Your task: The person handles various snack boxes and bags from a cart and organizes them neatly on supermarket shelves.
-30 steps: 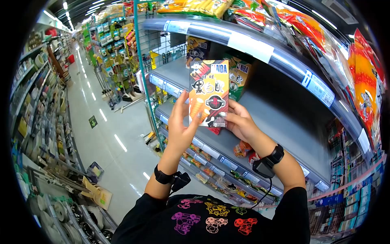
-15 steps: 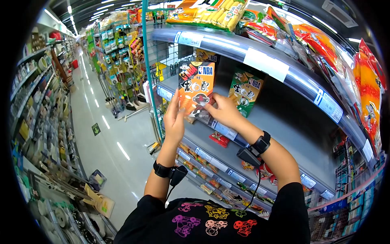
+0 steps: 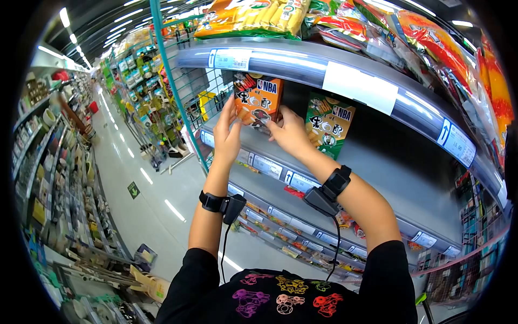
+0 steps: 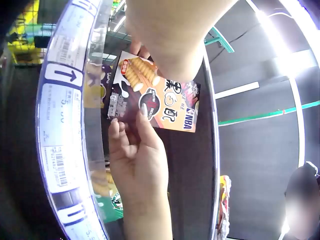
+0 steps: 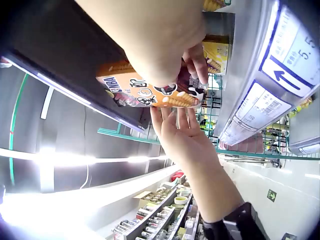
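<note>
An orange snack box (image 3: 256, 105) with an NBA logo and pictures of rolled biscuits stands upright between both hands, just inside the left end of a grey shelf (image 3: 388, 167). My left hand (image 3: 226, 132) holds its left side, fingers along the edge. On the other side my right hand (image 3: 294, 132) grips the lower right corner, its thumb on the front face, as the left wrist view also shows. Right of that hand a green-and-orange box (image 3: 328, 127) of like design stands on the same shelf. Behind the held box, a yellow box (image 5: 217, 52) shows in the right wrist view.
Above hangs the upper shelf's edge (image 3: 286, 67) with price tags, loaded with snack bags (image 3: 253, 19). A teal wire rack (image 3: 172, 81) closes the left end. Lower shelves hold packaged goods. An aisle (image 3: 135, 216) runs along the left.
Both hands have carried the orange box from in front of the shelf forward and up, into its left end under the upper shelf. The green box now shows clearly to the right.
</note>
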### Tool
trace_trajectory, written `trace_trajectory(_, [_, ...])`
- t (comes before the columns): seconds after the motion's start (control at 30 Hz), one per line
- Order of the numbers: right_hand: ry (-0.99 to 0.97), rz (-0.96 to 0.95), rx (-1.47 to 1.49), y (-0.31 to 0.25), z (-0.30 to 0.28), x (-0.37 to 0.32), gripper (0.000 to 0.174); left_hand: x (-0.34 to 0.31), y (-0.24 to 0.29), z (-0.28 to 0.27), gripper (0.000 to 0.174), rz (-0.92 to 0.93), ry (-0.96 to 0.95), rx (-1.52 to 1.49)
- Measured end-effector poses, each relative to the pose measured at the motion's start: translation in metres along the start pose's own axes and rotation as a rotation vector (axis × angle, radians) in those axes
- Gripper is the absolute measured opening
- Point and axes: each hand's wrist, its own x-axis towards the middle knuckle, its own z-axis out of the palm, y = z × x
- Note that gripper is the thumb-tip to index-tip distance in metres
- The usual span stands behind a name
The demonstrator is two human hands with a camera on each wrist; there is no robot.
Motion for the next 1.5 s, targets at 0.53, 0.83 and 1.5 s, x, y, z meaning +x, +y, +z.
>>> trace_trajectory(0.53, [-0.102, 0.261, -0.007, 0.035, 0.003, 0.003, 0.031, 0.026, -0.054, -0.020, 0.054, 0.086, -0.196, 0.166])
trace_trajectory(0.83, [-0.149, 0.283, 0.059, 0.021, 0.000, -0.002, 0.035, 0.020, -0.062, -0.010, 0.050, 0.070, -0.095, 0.201])
trace_trajectory(1.5, [-0.254, 0.225, 0.230, 0.027, 0.002, -0.003, 0.086, 0.023, -0.044, 0.000, 0.017, 0.070, -0.159, 0.546])
